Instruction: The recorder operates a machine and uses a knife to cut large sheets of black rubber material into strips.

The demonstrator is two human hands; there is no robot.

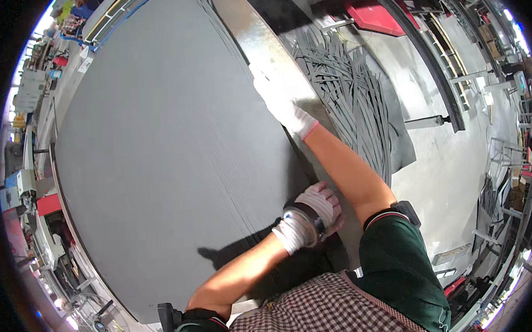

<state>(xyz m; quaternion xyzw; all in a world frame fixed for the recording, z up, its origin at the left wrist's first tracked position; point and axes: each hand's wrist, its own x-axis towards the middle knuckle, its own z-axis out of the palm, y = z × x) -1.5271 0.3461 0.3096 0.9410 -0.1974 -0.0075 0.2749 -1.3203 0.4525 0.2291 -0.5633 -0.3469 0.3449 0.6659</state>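
A wide stack of grey sheets (pixel 152 141) lies in front of me, with fine parallel lines along its right part. My right hand (pixel 284 106), in a white glove, reaches forward over the sheet's right edge, at a pale metal strip (pixel 260 27). Glare washes out its fingers, so their grip cannot be told. Closer to my body, my left hand (pixel 318 210), in a striped white glove with a dark band round it, is closed at the same edge. Its fingers curl downward, and whatever they hold is hidden.
Right of the metal strip lies a tangled heap of thin grey strips (pixel 352 91). Beyond it stand a red panel (pixel 378 17) and a long dark beam (pixel 424 55). A red box (pixel 49 204) and a fan (pixel 101 324) are off to the left.
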